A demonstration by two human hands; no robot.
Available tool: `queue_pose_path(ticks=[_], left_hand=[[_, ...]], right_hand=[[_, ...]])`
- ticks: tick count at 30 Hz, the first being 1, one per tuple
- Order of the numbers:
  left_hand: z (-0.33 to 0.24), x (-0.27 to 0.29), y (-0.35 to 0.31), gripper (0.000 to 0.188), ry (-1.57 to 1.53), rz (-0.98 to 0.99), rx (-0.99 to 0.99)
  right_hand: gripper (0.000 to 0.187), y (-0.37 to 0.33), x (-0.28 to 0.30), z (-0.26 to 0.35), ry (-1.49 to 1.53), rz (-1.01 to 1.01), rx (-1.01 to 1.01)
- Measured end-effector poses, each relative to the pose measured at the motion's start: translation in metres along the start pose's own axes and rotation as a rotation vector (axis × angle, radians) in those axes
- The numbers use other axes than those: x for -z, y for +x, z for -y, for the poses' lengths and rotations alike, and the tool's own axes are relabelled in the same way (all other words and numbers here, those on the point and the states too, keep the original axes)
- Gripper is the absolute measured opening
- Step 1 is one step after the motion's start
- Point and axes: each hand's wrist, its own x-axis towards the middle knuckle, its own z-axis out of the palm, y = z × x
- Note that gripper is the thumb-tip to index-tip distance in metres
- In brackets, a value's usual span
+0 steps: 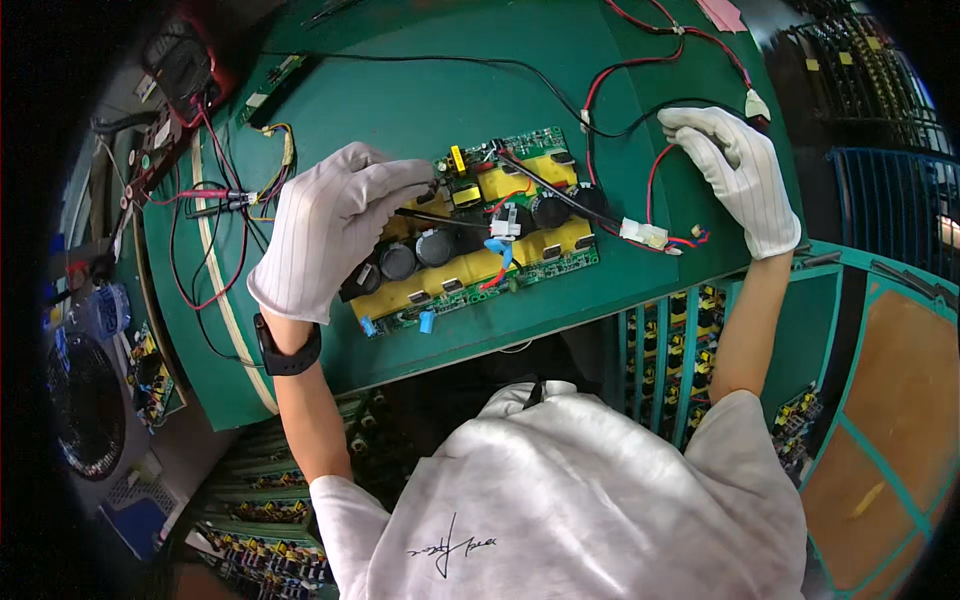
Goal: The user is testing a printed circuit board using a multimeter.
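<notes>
A circuit board [480, 235] with yellow heat sinks and several round black capacitors [398, 262] lies on the green work surface. My left hand [335, 220], in a white striped glove, reaches over the board's left end. Its fingers are pressed together at the board's upper edge, and what they pinch is hidden. Beyond the board's right end, my gloved right hand [735, 175] is closed with its fingertips on a red wire [655, 178]. That wire runs up from a white connector [643, 234]. A second white connector [506, 222] and a blue-capped lead [498, 247] lie across the board.
A black cable [520, 68] crosses the far side toward my right hand. At the far left are a multimeter [182, 75], red test leads [212, 195] and a narrow green board [275, 88]. Racks of boards [675, 350] stand below the table edge; a fan [88, 405] is at left.
</notes>
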Motion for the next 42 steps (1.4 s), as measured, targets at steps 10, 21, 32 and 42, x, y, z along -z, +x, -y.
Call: queue_pose_path(ticks=[10, 21, 32, 42], left_hand=[[-0.005, -0.005, 0.004, 0.023, 0.061, 0.037, 0.008], [-0.008, -0.004, 0.003, 0.025, 0.048, 0.093, 0.018], [-0.003, -0.001, 0.006, 0.028, 0.079, 0.150, -0.001], [-0.010, 0.000, 0.015, 0.025, 0.227, 0.210, -0.040]], right_hand=[[0.024, -0.013, -0.011, -0.026, 0.028, -0.099, 0.055], [0.025, -0.019, -0.016, -0.040, 0.011, -0.075, 0.053], [0.026, -0.020, -0.018, -0.044, -0.005, -0.068, 0.046], [0.033, -0.024, -0.016, 0.005, 0.374, -0.008, -0.194]])
